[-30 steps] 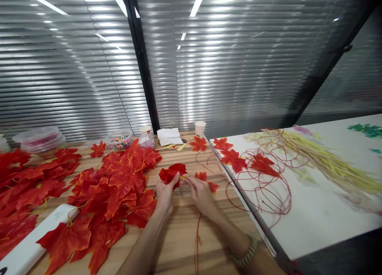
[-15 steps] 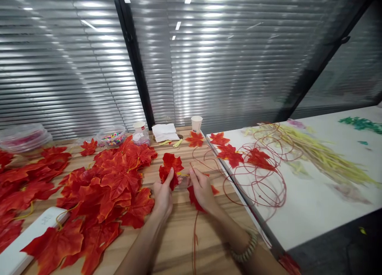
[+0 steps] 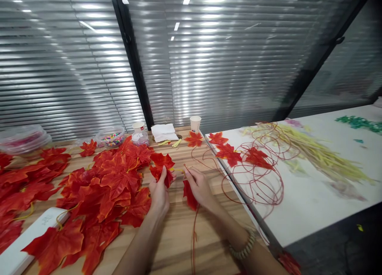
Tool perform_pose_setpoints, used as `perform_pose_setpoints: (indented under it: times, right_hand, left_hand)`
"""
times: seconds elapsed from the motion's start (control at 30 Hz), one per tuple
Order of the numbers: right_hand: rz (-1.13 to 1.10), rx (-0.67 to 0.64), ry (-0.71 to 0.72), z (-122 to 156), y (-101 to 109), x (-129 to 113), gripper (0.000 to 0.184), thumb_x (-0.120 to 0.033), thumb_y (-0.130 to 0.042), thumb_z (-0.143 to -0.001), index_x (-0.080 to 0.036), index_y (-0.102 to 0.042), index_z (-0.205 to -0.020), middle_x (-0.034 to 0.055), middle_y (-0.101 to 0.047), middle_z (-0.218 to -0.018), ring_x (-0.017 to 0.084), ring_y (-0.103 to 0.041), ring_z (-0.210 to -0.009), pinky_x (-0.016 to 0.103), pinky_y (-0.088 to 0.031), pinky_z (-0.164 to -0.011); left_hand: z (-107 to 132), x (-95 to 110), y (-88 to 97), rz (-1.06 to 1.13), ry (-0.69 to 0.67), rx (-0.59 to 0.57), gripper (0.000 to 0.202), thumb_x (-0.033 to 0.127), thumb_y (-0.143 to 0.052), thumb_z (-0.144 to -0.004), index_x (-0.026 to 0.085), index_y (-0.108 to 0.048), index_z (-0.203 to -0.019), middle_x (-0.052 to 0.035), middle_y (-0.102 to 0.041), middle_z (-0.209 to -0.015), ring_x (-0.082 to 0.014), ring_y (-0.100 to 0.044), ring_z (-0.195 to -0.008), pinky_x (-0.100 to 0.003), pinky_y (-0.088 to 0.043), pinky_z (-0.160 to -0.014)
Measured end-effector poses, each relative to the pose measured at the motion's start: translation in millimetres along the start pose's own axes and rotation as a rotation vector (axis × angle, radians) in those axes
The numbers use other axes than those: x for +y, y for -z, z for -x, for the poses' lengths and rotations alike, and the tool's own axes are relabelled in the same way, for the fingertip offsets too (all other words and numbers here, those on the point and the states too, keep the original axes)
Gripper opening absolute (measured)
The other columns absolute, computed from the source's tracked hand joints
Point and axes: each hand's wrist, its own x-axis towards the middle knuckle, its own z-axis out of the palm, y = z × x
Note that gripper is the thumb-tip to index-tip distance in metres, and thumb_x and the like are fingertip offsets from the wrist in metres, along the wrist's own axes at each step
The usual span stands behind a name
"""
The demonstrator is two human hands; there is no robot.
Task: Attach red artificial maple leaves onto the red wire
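Between thumb and fingers, my left hand point(image 3: 159, 193) pinches a red artificial maple leaf point(image 3: 161, 165) above the wooden table. Its yellow stem point(image 3: 178, 170) stretches right toward my right hand point(image 3: 198, 185), whose fingertips are closed on a red cord at the stem's end. A short tip of that cord point(image 3: 184, 166) sticks up past the fingers. Another red leaf point(image 3: 189, 195) hangs below my right hand, partly covered by it. From there the red cord point(image 3: 194, 235) runs down toward the table's near edge.
A big pile of red maple leaves point(image 3: 116, 179) covers the left, beside a white box point(image 3: 32, 237). Behind stand a tub of coloured beads point(image 3: 111, 137) and a paper cup point(image 3: 195, 124). Loops of red cord point(image 3: 262, 183) and yellow stems point(image 3: 322, 151) lie on the white table.
Both hands have shifted slightly left, and the held leaf has moved left with my left hand. The yellow stem now shows stretched between the hands.
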Motion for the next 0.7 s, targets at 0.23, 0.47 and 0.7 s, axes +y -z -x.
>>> perform_pose_setpoints:
  times: [0.23,0.47,0.7]
  right_hand:
    - [0.041,0.009,0.053,-3.2,6.5,-7.0,0.025,-0.023,-0.039,-0.089,-0.016,-0.060,-0.079,0.0044,-0.057,-0.078,0.016,-0.053,-0.077,0.027,-0.040,-0.071]
    - [-0.018,0.064,0.130,-2.4,14.1,-25.7,0.026,-0.023,-0.035,-0.090,-0.018,-0.058,-0.080,0.0036,-0.056,-0.076,0.015,-0.052,-0.074,0.026,-0.040,-0.069]
    - [-0.039,0.050,0.185,7.0,-4.0,-26.9,0.028,-0.024,-0.033,-0.090,-0.018,-0.056,-0.076,0.0034,-0.054,-0.072,0.015,-0.051,-0.071,0.026,-0.040,-0.066]
  left_hand:
    - [-7.9,-0.3,7.9,-0.293,-0.428,0.085,0.038,0.024,-0.066,-0.067,0.017,-0.052,-0.101,-0.0092,-0.058,-0.105,-0.0168,-0.057,-0.094,-0.029,-0.045,-0.083]
    - [11.4,22.3,3.0,-0.855,-1.225,-0.045,0.040,0.017,-0.056,-0.075,0.021,-0.052,-0.115,-0.0096,-0.052,-0.122,-0.0220,-0.042,-0.117,-0.041,-0.025,-0.101]
    - [31.9,48.6,-2.4,-0.831,-1.167,-0.265,0.021,0.022,-0.053,-0.078,0.026,-0.064,-0.096,-0.0029,-0.066,-0.098,-0.0206,-0.054,-0.101,-0.045,-0.009,-0.107]
